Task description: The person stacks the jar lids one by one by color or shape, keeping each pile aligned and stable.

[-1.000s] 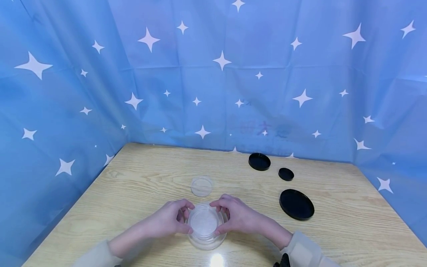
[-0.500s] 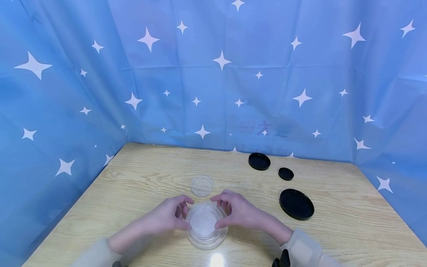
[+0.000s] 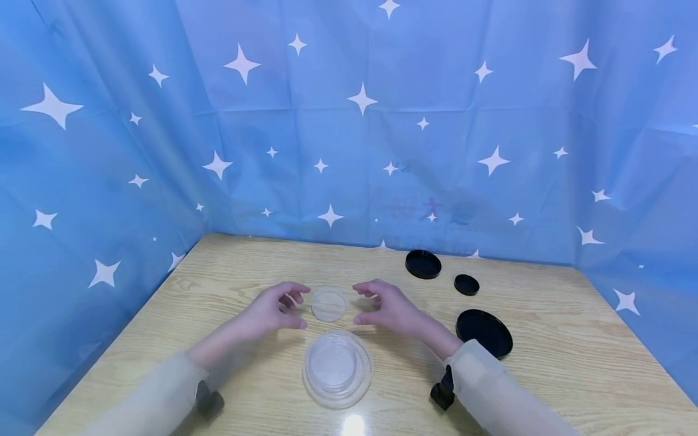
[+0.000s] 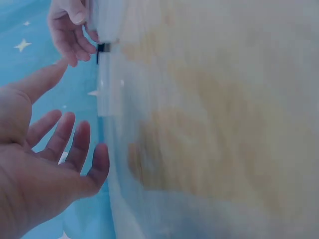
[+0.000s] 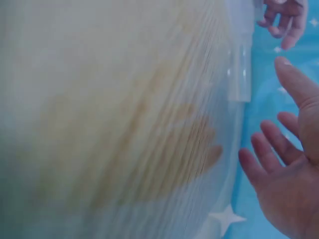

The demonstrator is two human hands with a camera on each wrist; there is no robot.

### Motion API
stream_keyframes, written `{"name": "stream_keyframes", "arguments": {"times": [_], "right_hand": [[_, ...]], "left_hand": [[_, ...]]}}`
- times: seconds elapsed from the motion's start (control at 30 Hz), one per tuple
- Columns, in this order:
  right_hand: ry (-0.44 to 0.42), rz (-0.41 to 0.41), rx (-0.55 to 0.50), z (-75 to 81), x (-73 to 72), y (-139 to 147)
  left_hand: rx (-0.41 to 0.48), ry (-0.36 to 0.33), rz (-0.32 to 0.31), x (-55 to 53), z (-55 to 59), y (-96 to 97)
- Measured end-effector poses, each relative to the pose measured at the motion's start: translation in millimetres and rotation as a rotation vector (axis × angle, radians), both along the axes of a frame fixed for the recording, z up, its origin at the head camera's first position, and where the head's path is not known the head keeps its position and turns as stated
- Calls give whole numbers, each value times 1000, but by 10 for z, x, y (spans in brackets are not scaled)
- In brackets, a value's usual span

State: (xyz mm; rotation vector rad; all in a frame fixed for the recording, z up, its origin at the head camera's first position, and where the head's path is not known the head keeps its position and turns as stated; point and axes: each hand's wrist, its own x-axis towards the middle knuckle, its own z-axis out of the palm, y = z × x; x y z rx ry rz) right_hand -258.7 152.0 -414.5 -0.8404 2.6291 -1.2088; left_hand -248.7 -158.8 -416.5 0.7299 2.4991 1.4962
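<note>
A clear round plastic container (image 3: 329, 304) stands on the wooden table between my hands. My left hand (image 3: 275, 309) is at its left side, fingers and thumb spread apart with a gap to the wall. Mirroring it, my right hand (image 3: 386, 310) is at the right side, its fingers also apart and holding nothing. Nearer the front edge sits a stack of clear round containers (image 3: 334, 363), a smaller one over a wider one, untouched by either hand. In the left wrist view the clear wall (image 4: 110, 82) rises beyond my fingers, and the right wrist view shows it too (image 5: 240, 74).
Three black round lids lie at the right: a medium one (image 3: 423, 264) at the back, a small one (image 3: 466, 284) beside it, and a large one (image 3: 484, 334) close to my right forearm. A blue star-printed curtain (image 3: 349, 151) hangs behind the table.
Both hands have let go of the stacked containers, moved away from me and spread to either side of the single clear container behind. The stack and the black lids stay in place.
</note>
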Motion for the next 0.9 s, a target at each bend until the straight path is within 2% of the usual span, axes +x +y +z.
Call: {"name": "stream_keyframes", "arguments": {"times": [0.17,0.3,0.4,0.5,0.7,0.9], "right_hand": [[5,-13,57,-32,-107,-68],[3,11,89,-69,-197,-128],[-28,9,114,-90,-238,-162],[-43,6,143,-113,-264,-160],[-42,17,156,-146,-286,-182],[-39,2,167,-168,-286,-206]], "left_hand": [[-79,56,65,-185,-80,30],[-122,106,54,-286,-116,44],[-139,122,29,-335,-132,61],[-180,118,22,-368,-133,108],[-303,132,52,-400,-142,160],[-354,130,57,-403,-167,197]]}}
